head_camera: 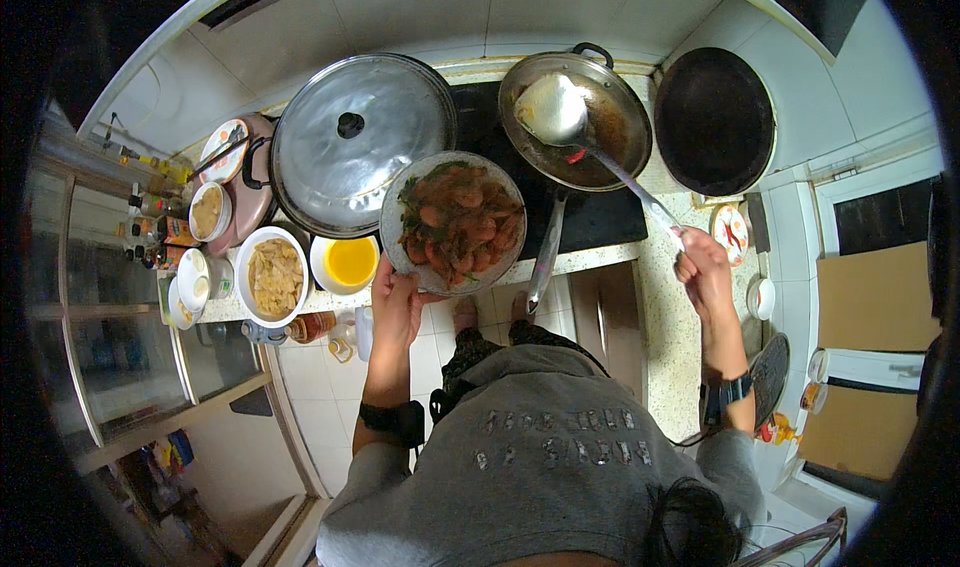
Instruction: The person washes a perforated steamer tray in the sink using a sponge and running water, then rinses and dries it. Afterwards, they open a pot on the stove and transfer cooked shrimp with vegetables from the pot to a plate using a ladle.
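My left hand grips the near left rim of a plate heaped with cooked shrimp and some green leaves. The plate is in front of the large lidded pan's near right edge. My right hand is closed around the handle of a metal wok spatula. The spatula's broad head is over a wok, whose inside shows brown residue and a small red piece. The wok's long metal handle points toward me.
A large pan with a metal lid stands left of the wok. Bowls of pale sliced food and yellow liquid sit near the left counter edge. A dark round griddle pan is at the right. Bottles stand on the floor below.
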Available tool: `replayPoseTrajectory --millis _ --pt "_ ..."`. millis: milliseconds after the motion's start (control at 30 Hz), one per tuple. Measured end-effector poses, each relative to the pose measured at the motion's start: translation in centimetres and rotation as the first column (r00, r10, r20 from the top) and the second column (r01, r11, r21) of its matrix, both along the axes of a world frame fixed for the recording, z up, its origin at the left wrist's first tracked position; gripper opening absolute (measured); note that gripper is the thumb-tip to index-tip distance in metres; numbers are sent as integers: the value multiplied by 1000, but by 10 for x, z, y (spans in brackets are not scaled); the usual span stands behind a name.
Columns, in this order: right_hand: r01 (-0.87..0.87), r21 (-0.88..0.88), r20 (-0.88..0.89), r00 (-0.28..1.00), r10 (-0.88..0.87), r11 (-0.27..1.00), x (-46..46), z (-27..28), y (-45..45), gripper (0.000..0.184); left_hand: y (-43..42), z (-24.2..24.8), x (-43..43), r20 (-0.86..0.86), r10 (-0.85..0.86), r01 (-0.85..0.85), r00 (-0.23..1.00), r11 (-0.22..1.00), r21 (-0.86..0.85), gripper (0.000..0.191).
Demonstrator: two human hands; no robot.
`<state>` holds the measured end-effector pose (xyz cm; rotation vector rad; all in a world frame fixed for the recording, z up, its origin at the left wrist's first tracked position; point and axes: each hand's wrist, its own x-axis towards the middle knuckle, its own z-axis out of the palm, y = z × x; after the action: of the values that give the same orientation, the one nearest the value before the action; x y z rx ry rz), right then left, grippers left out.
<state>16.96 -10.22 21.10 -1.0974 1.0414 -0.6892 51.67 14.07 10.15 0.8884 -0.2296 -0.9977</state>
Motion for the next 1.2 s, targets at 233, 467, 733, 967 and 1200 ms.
replayPoseTrajectory --millis 233,467,733,967,1200 --pt "-489 -849 -516 850 -111 201 2 46 51 12 -19 6 -2 -97 6 -9 995 1000 -25 53" --pt "-486 -853 -514 844 -152 190 3 59 58 8 -34 4 -1 -79 -23 18 997 998 -68 54" --pt "-5 -559 -240 958 -156 829 1 35 48 20 -39 4 1 -52 -42 39 998 998 -58 51" --pt "89 -402 -319 919 -231 911 -4 17 -28 28 -17 4 9 -49 139 -141 989 990 -30 51" --pt "-196 -635 -608 723 -327 747 -3 -21 -48 25 32 18 31 14 260 -257 966 960 -113 50"
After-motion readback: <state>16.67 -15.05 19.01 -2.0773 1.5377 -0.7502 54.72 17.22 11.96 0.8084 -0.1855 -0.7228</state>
